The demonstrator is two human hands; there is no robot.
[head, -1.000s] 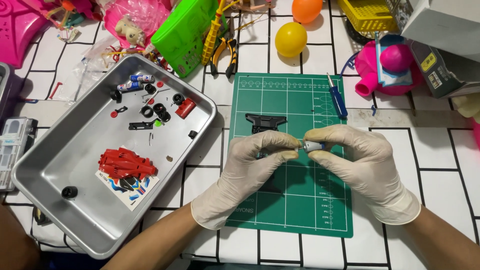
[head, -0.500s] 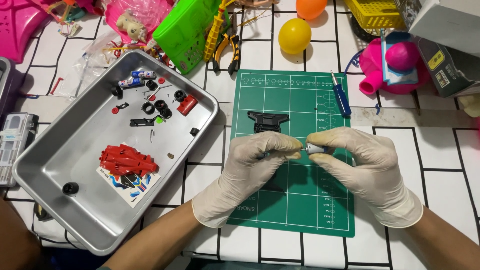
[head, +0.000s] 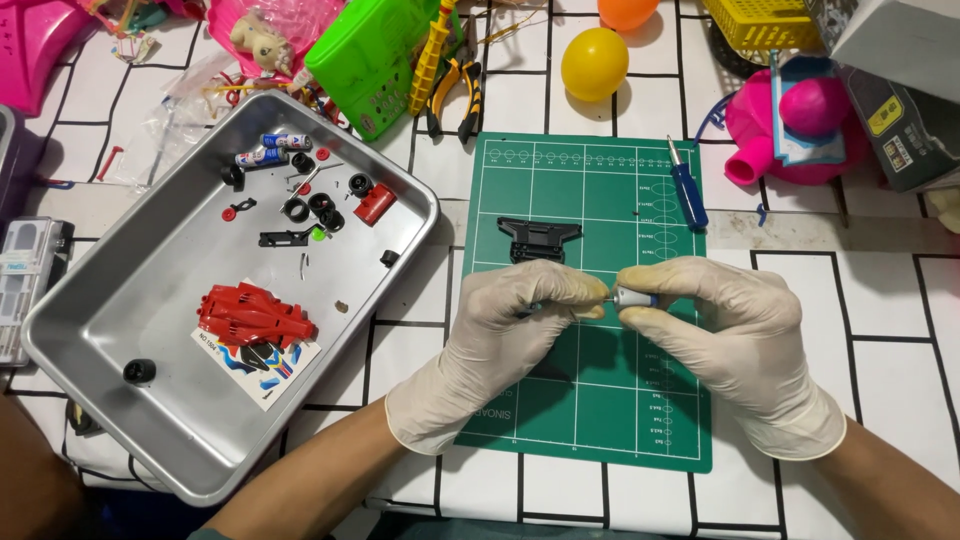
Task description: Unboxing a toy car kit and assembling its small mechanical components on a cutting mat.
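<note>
Hobby bench in a home, seemingly; green cutting mat (head: 600, 420) lying under the gloved hands; metal tray (head: 120, 330) of toy-car parts sitting left of them; pliers (head: 455, 95) and screwdriver (head: 688, 190) resting beyond.

Gloved left hand (head: 500, 335) and right hand (head: 735, 335), fingertips together

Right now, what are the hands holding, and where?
A small grey cylinder, pinched between right hand fingertips; left hand grips something at its other end, mostly hidden.
</note>
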